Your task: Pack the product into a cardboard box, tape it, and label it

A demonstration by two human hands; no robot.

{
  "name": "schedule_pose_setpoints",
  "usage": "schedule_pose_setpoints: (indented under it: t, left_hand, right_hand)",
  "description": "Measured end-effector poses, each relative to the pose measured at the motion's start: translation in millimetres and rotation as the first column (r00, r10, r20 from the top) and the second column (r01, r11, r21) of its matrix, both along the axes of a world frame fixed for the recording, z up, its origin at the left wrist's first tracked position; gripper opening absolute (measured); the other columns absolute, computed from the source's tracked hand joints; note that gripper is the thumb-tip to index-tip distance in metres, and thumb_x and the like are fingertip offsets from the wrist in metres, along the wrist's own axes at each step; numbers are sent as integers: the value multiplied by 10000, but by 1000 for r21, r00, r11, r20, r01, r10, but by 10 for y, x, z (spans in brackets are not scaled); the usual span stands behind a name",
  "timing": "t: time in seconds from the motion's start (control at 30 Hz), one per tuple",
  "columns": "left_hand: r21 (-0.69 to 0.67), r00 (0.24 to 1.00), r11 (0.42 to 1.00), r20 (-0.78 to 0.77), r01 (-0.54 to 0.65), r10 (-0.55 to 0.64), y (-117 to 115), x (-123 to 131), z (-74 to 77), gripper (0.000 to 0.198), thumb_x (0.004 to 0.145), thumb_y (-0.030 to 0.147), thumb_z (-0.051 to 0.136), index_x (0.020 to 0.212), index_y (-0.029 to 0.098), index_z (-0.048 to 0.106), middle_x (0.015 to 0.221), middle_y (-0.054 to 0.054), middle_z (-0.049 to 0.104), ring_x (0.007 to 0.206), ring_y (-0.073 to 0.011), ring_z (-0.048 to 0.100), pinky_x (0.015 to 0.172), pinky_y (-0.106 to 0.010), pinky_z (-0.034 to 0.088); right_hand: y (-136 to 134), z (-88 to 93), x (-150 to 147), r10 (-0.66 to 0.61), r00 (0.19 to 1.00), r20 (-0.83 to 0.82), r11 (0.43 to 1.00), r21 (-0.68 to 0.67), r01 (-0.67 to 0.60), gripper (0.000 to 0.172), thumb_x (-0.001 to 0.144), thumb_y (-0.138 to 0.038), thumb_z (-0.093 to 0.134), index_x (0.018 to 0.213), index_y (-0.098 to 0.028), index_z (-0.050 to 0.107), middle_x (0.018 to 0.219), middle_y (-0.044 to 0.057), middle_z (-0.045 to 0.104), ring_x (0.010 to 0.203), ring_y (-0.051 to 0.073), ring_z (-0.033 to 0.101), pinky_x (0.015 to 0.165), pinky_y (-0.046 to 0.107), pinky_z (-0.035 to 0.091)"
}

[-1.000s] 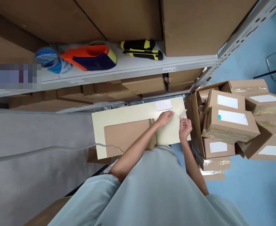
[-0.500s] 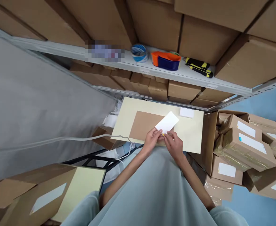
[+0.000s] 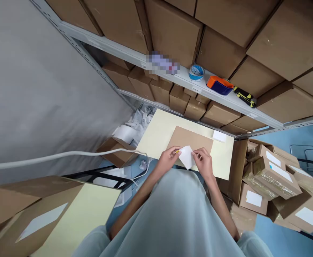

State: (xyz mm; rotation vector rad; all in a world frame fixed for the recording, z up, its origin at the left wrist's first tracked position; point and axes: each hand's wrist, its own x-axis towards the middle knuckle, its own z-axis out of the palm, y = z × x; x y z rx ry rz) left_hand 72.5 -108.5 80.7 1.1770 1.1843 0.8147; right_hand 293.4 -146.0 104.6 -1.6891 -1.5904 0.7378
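Observation:
Between both hands is a white paper label [image 3: 186,157] with a small yellow mark at its left edge. My left hand [image 3: 167,159] pinches the label near that mark. My right hand [image 3: 204,163] is closed with its fingertips on the label's opposite edge. Beyond the hands, a flat brown cardboard piece [image 3: 190,136] lies on the pale yellow tabletop [image 3: 160,123]. A small white stack [image 3: 219,135] sits at the table's far right.
A shelf [image 3: 183,74] above holds blue tape [image 3: 196,72], an orange-and-navy tape dispenser [image 3: 220,85] and black-and-yellow utility knives [image 3: 244,97]. Labelled boxes [image 3: 276,173] are piled at right. A white cable [image 3: 73,153] crosses from the left. Crumpled paper [image 3: 143,117] is heaped behind.
The label has turned and come nearer my body; my right hand has shifted to its right edge. The head view has tilted, moving the shelf items right.

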Motion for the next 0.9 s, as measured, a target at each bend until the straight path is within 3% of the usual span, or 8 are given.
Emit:
schedule_pose_setpoints:
  t: [0.13,0.33,0.5,0.67,0.9]
  left_hand:
    - [-104,989,990,101,-94,105,-8,-144,-72,627,831,783,774,1051,195,778,966,-88,818,808,-218,735,681,-305,575]
    - [-155,979,983,166,-95,121,-64,-351,-104,680,779,862,770,918,197,747,858,-69,783,711,-194,696,599,-288,523]
    - [-175,975,982,197,-70,105,-126,-452,-71,676,770,848,788,936,193,757,793,-49,750,701,-200,686,600,-297,525]
    - [-179,970,982,222,-57,96,-137,-528,6,617,772,801,815,892,200,744,710,-19,702,652,-180,640,615,-300,525]
    - [-229,928,973,353,-34,115,-111,-549,90,459,858,649,809,834,201,712,801,-15,701,718,-153,601,698,-283,519]
  right_hand:
    - [-92,-84,-241,-138,961,-239,985,-132,109,456,985,-647,726,852,-215,788,840,38,689,711,173,569,644,294,478]
    - [-267,-181,-508,-324,829,-455,934,-295,203,567,834,-766,816,805,-206,734,700,-19,579,646,147,473,620,282,432]
    - [-305,-147,-655,-364,791,-491,913,-357,198,579,801,-771,842,790,-208,709,663,-29,561,615,136,433,564,263,364]
    - [-303,-28,-742,-385,782,-491,909,-346,230,575,808,-768,835,786,-209,702,714,-2,633,638,146,475,593,276,402]
    - [-358,59,-873,-354,781,-514,923,-329,201,555,842,-754,838,776,-223,687,654,-46,495,600,123,368,565,274,333]
